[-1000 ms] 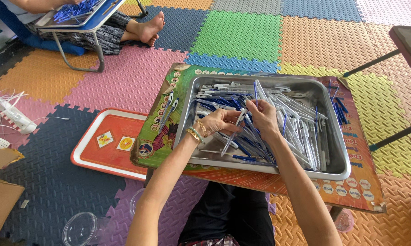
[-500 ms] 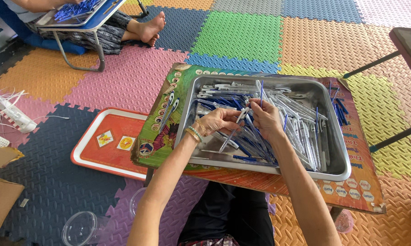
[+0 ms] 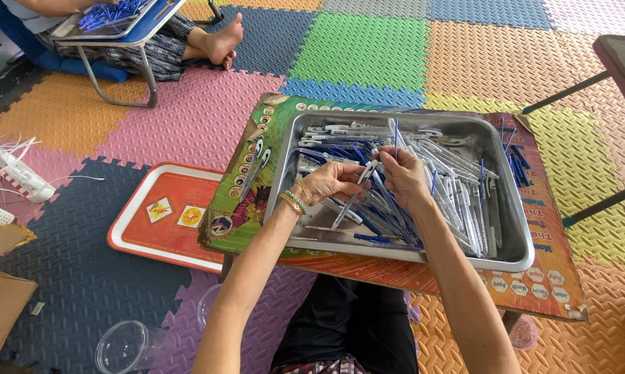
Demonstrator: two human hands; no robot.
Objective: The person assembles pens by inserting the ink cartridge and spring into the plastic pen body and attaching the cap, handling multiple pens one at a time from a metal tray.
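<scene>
Steel rectangular tray [image 3: 513,228] heaped with clear and blue plastic pen parts sits on a low colourful table [image 3: 247,201]. Over its middle, left hand [image 3: 330,181] pinches a clear pen barrel [image 3: 354,190]; right hand [image 3: 404,174] grips a thin blue refill [image 3: 395,138] upright beside it.

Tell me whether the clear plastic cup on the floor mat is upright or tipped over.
Tipped over. The clear round plastic cup lies on its side on the dark foam floor mat, its open rim facing the camera rather than pointing up.

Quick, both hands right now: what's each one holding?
Left hand: closed on a clear pen barrel.
Right hand: pinching a thin blue refill, upright over the metal tray.
</scene>
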